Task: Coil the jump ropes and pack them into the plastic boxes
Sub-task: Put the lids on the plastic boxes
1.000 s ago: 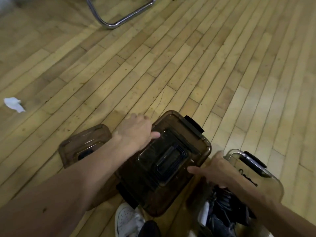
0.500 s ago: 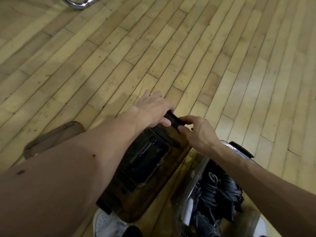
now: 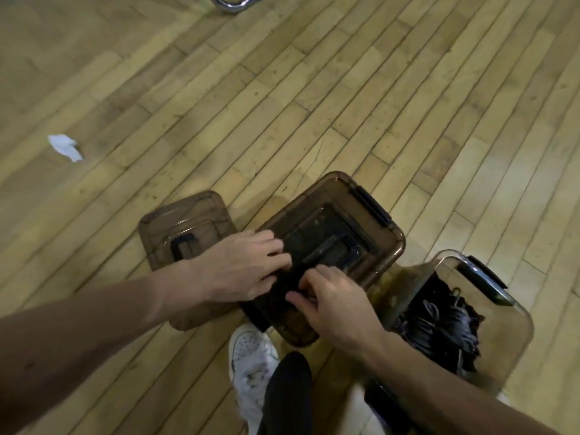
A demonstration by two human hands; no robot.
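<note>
Both hands have moved from the far clip [image 3: 372,206] to the near clip [image 3: 290,282] of the brown box [image 3: 317,208], the left hand [image 3: 241,274] pressing flat and the right hand [image 3: 332,304] pinching it, so closing looks nearly done.

Far floor: the floor [image 3: 314,89] is open boards beyond the boxes, up to a chair leg [image 3: 233,3] at the top edge.
Left floor: open apart from a scrap [image 3: 64,147], well apart from the lid.
Lid [image 3: 188,221]: lies flat just left of the brown box, with room above it.
Brown box [image 3: 354,211]: closed, in the centre; its far latch [image 3: 372,205] juts out.
Near end: crowded by the left hand [image 3: 238,271] resting on top and the right hand [image 3: 335,306] pinching the near latch [image 3: 282,287].
Right gap: a narrow strip of floor before the clear box [image 3: 521,312].
Clear box: top open, ropes [image 3: 439,318] piled inside; the right forearm crosses its near corner.
Near side: a shoe [image 3: 251,356] and a leg [image 3: 288,394] block the way.
</note>
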